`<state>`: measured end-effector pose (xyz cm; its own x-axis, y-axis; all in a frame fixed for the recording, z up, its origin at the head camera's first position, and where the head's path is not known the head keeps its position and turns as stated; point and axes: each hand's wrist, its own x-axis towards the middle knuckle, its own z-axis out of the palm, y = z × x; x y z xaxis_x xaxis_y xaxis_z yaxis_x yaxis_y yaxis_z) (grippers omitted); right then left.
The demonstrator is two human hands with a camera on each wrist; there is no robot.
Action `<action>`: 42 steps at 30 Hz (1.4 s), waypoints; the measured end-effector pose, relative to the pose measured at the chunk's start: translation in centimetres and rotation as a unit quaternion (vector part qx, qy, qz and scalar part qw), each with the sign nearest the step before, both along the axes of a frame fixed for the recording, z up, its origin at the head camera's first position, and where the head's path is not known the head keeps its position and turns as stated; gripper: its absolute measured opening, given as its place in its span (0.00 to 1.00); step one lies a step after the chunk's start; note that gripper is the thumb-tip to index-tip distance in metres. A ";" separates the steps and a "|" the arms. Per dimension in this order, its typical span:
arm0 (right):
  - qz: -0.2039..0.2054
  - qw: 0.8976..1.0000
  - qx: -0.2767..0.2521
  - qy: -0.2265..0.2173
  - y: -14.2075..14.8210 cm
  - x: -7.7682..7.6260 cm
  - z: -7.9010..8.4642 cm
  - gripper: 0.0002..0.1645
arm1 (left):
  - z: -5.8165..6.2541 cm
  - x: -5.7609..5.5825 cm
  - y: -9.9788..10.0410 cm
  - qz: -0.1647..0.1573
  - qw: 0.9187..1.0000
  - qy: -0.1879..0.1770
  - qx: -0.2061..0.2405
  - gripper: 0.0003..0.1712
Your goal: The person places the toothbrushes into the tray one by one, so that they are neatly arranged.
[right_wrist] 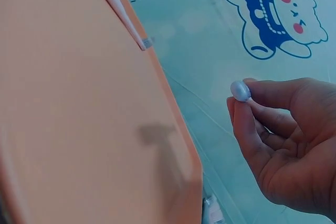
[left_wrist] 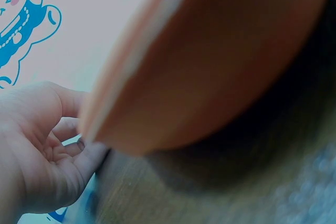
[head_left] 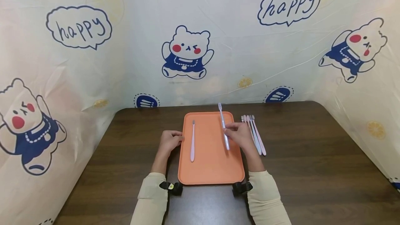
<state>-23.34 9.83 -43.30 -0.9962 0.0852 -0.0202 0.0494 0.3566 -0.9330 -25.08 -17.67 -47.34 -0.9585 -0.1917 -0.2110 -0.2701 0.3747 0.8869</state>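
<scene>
An orange tray (head_left: 209,169) lies on the table, and my left hand (head_left: 169,141) pinches its left rim between thumb and fingers. In the left wrist view the thumb and forefinger of that hand (left_wrist: 47,140) meet at the tray's edge (left_wrist: 157,114). Over the tray's right side my right hand (head_left: 240,134) pinches a pale blue toothbrush (head_left: 222,117), bristle end pointing away. The right wrist view shows its rounded handle end (right_wrist: 240,91) between thumb and forefinger. A pale pink toothbrush (head_left: 192,145) rests lengthwise on the tray's left half.
Several pink and pale blue toothbrushes (head_left: 258,138) lie side by side on the table just right of the tray, partly behind the right hand. The dark wooden table (head_left: 312,155) ends at a pale printed curtain (head_left: 231,55) around its back and sides.
</scene>
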 end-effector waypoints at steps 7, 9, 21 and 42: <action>0.008 1.000 0.013 -0.002 -0.4 0.1 -0.2 0.14 | 0.0 0.1 0.1 0.003 1.000 0.001 -0.001 0.15; 0.010 1.000 0.010 -0.006 -0.5 0.2 -0.3 0.14 | 0.0 0.1 0.1 0.002 1.000 0.003 -0.002 0.14; 0.016 1.000 0.012 0.006 -1.2 -0.1 -0.8 0.12 | 0.1 -0.1 0.3 0.002 1.000 0.006 -0.013 0.14; 0.024 0.999 0.046 0.012 -3.1 0.1 -1.6 0.10 | 0.0 -0.1 0.0 0.003 1.000 -0.001 -0.009 0.15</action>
<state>-23.27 6.74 -44.91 -0.9993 0.0372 0.0087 0.0086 0.4418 -0.8971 -25.14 -17.64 -47.31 -0.9566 -0.2021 -0.2097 -0.2750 0.3893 0.8791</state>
